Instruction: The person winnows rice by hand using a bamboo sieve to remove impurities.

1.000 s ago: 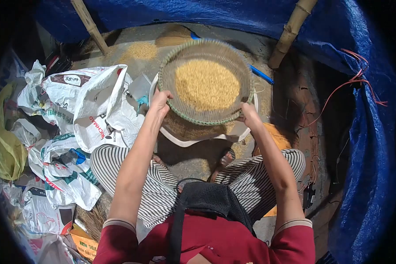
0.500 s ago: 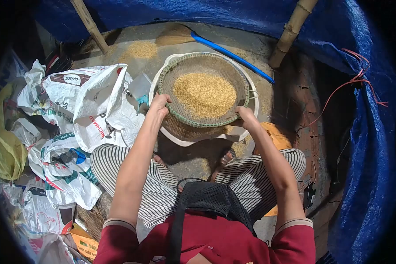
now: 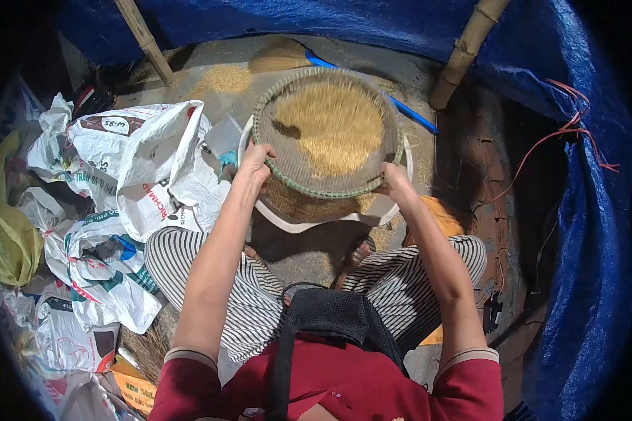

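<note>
A round woven sieve (image 3: 282, 168) with a green rim is held above a white basin (image 3: 402, 205). My left hand (image 3: 257, 161) grips its rim at the lower left, and my right hand (image 3: 395, 178) grips the rim at the lower right. Golden grain (image 3: 337, 130) lies spread inside the sieve, blurred by motion. The sieve hides most of the basin, whose front edge shows beneath it.
A straw broom (image 3: 279, 56) with a blue handle lies behind the sieve, beside spilled grain (image 3: 226, 78). White sacks (image 3: 147, 168) are heaped at the left. Bamboo poles (image 3: 465, 52) and blue tarpaulin (image 3: 386, 27) stand around the back and right.
The sieve has come up closer to the camera and covers more of the basin and broom handle. The grain has spread out and blurred. Both hands keep their grip.
</note>
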The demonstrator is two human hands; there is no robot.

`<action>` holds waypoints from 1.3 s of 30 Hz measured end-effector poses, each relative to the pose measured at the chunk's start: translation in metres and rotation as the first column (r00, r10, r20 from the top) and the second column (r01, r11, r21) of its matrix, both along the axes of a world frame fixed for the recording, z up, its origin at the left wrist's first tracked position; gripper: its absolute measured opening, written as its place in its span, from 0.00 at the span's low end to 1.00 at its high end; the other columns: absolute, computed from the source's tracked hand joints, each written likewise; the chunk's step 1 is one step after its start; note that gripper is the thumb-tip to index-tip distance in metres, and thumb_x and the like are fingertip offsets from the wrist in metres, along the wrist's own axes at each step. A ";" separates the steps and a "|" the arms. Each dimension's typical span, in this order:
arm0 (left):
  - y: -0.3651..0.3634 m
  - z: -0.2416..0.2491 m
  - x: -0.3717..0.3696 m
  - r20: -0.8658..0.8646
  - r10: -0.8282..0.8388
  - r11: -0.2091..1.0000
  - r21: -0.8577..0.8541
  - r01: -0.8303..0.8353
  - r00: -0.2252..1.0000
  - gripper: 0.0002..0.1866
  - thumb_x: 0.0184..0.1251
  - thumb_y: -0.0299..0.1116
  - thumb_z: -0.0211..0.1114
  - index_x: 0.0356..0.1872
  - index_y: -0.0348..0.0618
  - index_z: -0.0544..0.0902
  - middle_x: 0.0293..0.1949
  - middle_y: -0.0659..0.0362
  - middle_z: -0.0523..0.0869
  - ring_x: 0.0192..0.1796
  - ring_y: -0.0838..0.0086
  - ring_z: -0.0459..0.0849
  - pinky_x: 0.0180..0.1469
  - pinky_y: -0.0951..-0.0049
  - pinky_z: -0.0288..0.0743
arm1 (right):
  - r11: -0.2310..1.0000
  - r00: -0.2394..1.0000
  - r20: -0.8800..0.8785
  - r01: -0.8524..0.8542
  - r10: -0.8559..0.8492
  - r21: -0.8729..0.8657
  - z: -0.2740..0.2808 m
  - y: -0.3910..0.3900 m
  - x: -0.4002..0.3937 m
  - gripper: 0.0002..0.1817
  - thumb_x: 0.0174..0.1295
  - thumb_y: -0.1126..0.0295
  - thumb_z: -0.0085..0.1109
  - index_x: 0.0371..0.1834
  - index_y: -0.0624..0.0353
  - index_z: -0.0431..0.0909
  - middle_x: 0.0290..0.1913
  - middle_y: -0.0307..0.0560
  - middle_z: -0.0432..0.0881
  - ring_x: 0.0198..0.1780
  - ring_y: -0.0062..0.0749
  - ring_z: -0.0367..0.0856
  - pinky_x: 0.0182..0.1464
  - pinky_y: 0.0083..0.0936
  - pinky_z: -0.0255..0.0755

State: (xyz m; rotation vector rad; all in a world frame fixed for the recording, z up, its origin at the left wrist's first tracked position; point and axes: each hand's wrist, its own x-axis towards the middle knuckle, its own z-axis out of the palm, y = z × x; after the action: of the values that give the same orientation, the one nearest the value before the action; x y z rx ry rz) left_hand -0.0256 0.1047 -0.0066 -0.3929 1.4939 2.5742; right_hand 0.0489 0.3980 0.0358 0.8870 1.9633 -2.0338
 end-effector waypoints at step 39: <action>0.005 0.008 0.008 0.169 -0.098 0.977 0.206 0.062 0.981 0.38 0.30 0.10 0.45 0.54 0.44 0.63 0.46 0.56 0.70 0.48 0.60 0.69 0.43 0.66 0.70 | 1.000 1.000 0.030 0.000 0.000 -0.029 -0.003 -0.003 0.010 0.17 0.50 0.73 0.43 0.42 0.72 0.67 0.38 0.55 0.73 0.37 0.42 0.76 0.35 0.37 0.76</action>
State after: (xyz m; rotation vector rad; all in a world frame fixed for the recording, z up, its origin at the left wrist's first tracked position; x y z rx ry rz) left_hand -0.0181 0.1101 0.0012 -0.5106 1.1551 2.5194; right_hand 0.0590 0.3949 0.0332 0.9058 1.9134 -2.0318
